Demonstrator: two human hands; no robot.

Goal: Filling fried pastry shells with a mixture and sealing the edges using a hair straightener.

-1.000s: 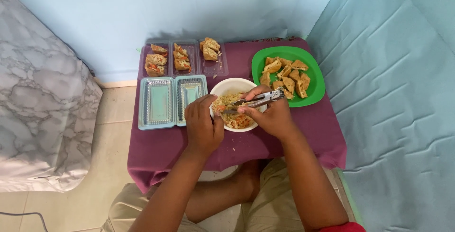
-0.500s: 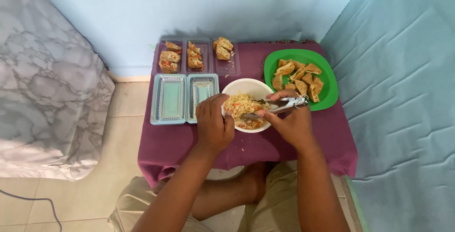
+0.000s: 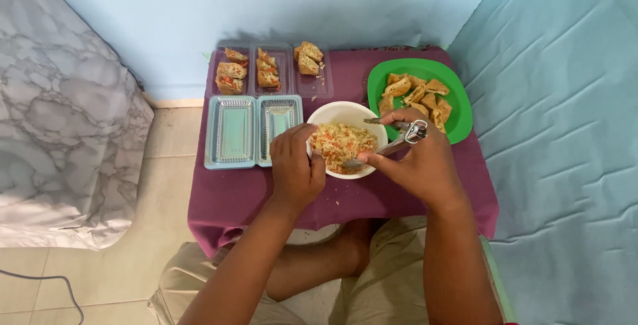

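Both bare forearms reach forward from the bottom of the view, elbows bent and drawn in toward each other over the seated person's knees. The left hand (image 3: pixel 296 169) lies palm down with its fingers curled and its knuckles toward the camera. The right hand (image 3: pixel 415 162) is turned inward at the wrist, its fingers and thumb closed in a grip, back of the hand uppermost.

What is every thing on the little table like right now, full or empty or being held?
White bowl: full of shredded filling, left hand steadying it.
Metal tongs: held in right hand, tips in the filling.
Green plate: loaded with fried pieces.
Clear tray: holds stuffed pieces.
Two blue-tinted trays: empty.
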